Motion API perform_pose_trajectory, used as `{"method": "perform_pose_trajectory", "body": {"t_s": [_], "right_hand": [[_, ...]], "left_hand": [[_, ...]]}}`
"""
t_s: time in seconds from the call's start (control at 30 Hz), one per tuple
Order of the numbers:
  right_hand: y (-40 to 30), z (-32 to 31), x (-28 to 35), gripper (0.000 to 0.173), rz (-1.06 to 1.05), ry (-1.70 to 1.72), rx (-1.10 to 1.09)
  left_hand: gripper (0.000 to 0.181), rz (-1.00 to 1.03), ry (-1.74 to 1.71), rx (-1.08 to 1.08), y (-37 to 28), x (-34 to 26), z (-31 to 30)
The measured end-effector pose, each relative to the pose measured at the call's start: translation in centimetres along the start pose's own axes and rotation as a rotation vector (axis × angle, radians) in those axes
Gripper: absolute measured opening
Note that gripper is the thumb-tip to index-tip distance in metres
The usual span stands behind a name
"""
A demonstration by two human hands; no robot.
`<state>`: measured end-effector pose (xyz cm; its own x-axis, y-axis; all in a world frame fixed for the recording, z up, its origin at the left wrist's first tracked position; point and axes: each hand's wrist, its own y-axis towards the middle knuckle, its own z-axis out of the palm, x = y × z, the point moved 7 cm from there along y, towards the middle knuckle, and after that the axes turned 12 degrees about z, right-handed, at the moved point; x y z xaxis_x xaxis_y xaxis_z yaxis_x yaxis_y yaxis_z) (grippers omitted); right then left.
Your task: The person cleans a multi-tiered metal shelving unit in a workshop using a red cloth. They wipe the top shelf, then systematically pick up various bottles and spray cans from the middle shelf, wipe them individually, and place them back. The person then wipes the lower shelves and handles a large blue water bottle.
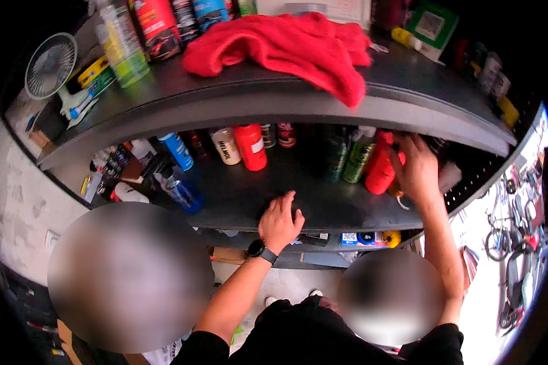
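My right hand (418, 169) reaches into the right end of the dark middle shelf (274, 196). Its thumb side overlaps the edge of a red bottle (379, 175), and its fingertips fade into shadow, so a grip cannot be made out. Left of that bottle stands a clear bottle with green contents (358, 162). My left hand (281, 221), with a black watch (262, 251) on the wrist, is at the shelf's front part, thumb apart and holding nothing. Further back stand another red bottle (251, 148) and a cream Helmol bottle (227, 146).
A red cloth (283, 50) hangs over the upper shelf's front edge (274, 102). A small fan (52, 66) and a spray bottle (123, 54) stand up there at left. A blue-based bottle (182, 191) is on the middle shelf's left. Two blurred round patches hide areas beside my arms.
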<state>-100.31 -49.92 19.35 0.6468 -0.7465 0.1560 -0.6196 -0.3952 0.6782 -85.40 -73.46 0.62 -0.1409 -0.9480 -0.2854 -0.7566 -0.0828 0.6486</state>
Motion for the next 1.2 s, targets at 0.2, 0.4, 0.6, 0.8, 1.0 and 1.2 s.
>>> {"method": "perform_pose_trajectory", "body": {"t_s": [0.2, 0.4, 0.6, 0.8, 1.0, 1.2], "right_hand": [[-3.4, 5.9, 11.8, 0.031, -0.015, 0.561, 0.337], [-1.3, 22.7, 15.0, 0.067, 0.207, 0.779, 0.511], [0.2, 29.5, 19.7, 0.084, 0.334, 0.646, 0.692], [0.8, 31.2, 21.9, 0.081, 0.208, 0.605, 0.736], [2.9, 27.9, 23.6, 0.086, 0.237, 0.747, 0.562], [2.8, 27.5, 23.1, 0.087, 0.331, 0.786, 0.542]], "left_hand": [[0.046, 0.036, 0.008, -0.041, -0.4, 0.3, -0.4], [0.042, 0.055, -0.006, -0.044, 0.1, 0.0, -0.4], [0.033, 0.021, -0.002, -0.024, 0.0, 0.3, -0.5], [0.032, -0.016, -0.025, -0.074, -0.4, 1.0, 0.1], [0.037, -0.018, -0.037, -0.031, -0.7, 0.8, 0.6], [0.039, 0.057, -0.031, -0.035, -0.4, 0.9, 0.0]]}}
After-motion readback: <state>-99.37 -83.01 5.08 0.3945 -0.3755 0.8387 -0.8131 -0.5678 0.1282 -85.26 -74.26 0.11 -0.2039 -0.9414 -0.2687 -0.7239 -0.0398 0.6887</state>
